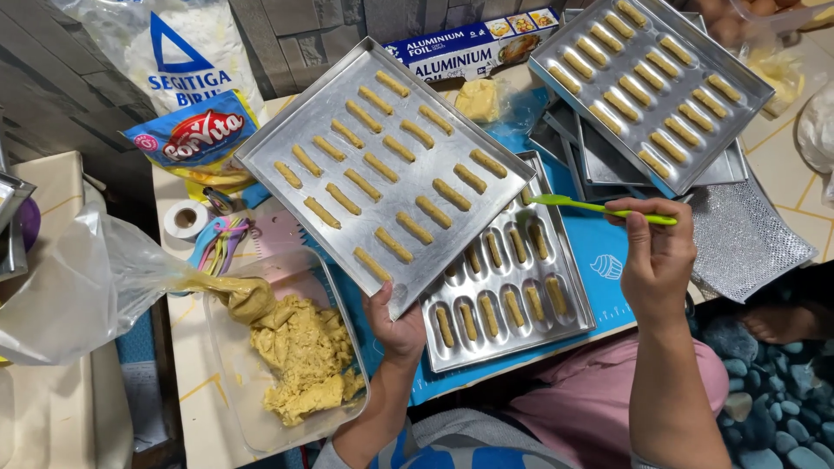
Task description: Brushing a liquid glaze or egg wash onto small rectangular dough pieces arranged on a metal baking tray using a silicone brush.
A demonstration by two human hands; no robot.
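Dough sticks [388, 165], pale and finger-shaped, sit in loose rows on the flat metal tray [295, 143] that the left hand [395, 326] grips by its near corner, thumb on top, fingers closed underneath. The tray hangs tilted above the grooved mould pan [580, 295], which lies on the blue mat [599, 252] with more sticks in its slots. Thin sheet metal like this looks light and stiff, but the raw sticks look soft and easily dented, so a hold on the rim seems the safest place, away from the dough. The right hand [658, 260] is closed around a slim green spatula [599, 207], blade pointing toward the tray's far edge. Out to the left, a clear tub [224, 382] holds a lump of crumbly yellow dough beside a plastic bag [78, 287]. Up at the right, a second filled tray [747, 91] tops a stack of empty ones, next to a box of foil [452, 52].
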